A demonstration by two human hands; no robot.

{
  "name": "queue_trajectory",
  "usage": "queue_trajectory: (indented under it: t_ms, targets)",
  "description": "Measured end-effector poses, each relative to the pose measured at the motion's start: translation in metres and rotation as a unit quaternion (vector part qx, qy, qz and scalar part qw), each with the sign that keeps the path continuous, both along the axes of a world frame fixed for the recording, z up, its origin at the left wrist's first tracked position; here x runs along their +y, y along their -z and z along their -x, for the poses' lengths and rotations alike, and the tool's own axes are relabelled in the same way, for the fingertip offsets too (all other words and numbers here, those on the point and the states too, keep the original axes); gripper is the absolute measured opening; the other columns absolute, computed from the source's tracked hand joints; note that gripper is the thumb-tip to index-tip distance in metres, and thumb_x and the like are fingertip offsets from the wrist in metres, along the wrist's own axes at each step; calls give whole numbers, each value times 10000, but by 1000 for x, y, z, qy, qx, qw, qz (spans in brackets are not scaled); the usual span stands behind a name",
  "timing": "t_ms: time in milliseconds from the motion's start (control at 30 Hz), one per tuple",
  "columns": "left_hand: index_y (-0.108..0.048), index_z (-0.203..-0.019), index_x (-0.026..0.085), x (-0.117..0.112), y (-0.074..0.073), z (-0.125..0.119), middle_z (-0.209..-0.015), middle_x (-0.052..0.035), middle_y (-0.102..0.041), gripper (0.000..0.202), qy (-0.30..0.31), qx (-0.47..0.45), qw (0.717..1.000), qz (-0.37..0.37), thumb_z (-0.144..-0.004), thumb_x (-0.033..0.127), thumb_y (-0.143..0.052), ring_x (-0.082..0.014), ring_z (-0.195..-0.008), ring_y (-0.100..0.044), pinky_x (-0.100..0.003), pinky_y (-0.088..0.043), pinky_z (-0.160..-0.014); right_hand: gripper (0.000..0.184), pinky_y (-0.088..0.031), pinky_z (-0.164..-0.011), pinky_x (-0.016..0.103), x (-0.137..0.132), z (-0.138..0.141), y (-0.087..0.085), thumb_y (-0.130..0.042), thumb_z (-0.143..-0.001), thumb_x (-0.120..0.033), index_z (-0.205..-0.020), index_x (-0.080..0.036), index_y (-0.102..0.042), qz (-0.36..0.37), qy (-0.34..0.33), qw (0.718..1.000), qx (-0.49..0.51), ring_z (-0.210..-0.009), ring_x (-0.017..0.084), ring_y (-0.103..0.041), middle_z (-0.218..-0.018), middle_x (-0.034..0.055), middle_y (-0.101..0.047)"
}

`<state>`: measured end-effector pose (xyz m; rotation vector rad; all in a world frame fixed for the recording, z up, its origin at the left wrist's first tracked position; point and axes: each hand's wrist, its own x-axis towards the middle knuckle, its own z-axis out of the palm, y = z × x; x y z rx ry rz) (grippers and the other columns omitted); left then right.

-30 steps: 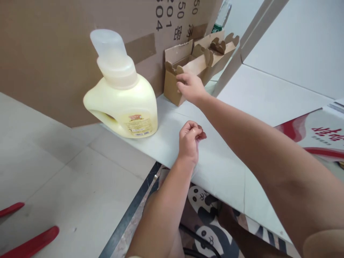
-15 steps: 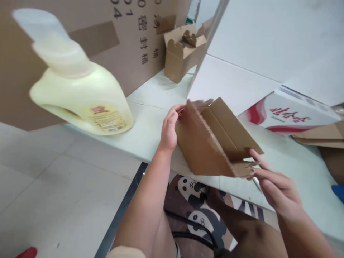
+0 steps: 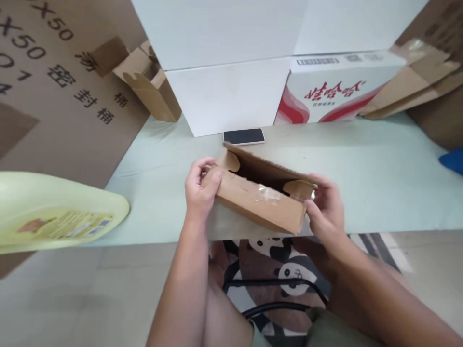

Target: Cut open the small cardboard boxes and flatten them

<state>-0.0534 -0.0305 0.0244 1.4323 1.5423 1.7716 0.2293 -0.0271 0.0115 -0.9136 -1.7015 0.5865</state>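
A small brown cardboard box (image 3: pixel 260 197) is held between my two hands at the table's front edge. Its long side with a scrap of clear tape (image 3: pixel 267 193) faces me, and the raised flap stands along the far side. My left hand (image 3: pixel 201 188) grips the left end, thumb on the near side. On the right end, my right hand (image 3: pixel 327 205) is closed, thumb in front and fingers behind. Two rounded end flaps are folded inward at the opening. The inside is dark, so its contents cannot be made out.
A phone (image 3: pixel 244 136) lies behind the box, before white cartons (image 3: pixel 227 96). A red-and-white carton (image 3: pixel 336 91) stands at the back right. Left are a yellow jug (image 3: pixel 65 212), a large printed carton (image 3: pixel 72 96) and another small cardboard box (image 3: pixel 159 94). A panda mat (image 3: pixel 275 299) lies below.
My view has swung right, bringing the phone into sight. The box has turned so its taped side faces me and its end flaps are folded inward. Both hands still hold it.
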Motion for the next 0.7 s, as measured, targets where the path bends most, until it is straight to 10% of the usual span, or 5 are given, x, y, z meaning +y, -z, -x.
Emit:
queue_trajectory:
  t_ms: [133,367,533,700]
  targets:
    - [-739,-1107,276,-2,3,8,-1273,-67,-619,328,11,73,997,-19,-810,410,-700,-243,-1140,-587,-380,-477,-989,345,-426,-1076,548,-5,-5,7,-414,-991,-469,-1109,-304,-693,50,-95,994,37,-1300,323,-520,-1362,73,-567]
    - [-811,-859,235,-1,-2,23,-1234,-62,-688,187,23,-61,998,22,-750,323,-688,-301,-1300,-531,-419,-403,-1112,445,-499,-1012,491,6,-7,26,-419,-974,-541,-1315,-281,-540,221,-32,971,91,-1202,279,-601,-1319,111,-614]
    - [-770,-871,217,0,8,40,-971,-38,-741,223,-62,-281,957,36,-694,326,-690,-221,-937,-674,-319,-546,-801,461,-436,-1100,540,2,-10,13,-383,-1008,-545,-1270,-256,-628,285,-209,935,8,-1302,294,-568,-1371,117,-631]
    - [-718,-855,210,-8,18,31,-884,-41,-731,220,69,-355,915,179,-679,336,-757,-205,-773,-679,-283,-526,-612,503,-182,-1230,587,-10,-10,-6,-502,-979,-529,-1426,-304,-548,135,-281,948,-69,-1562,322,-114,-1689,58,-187]
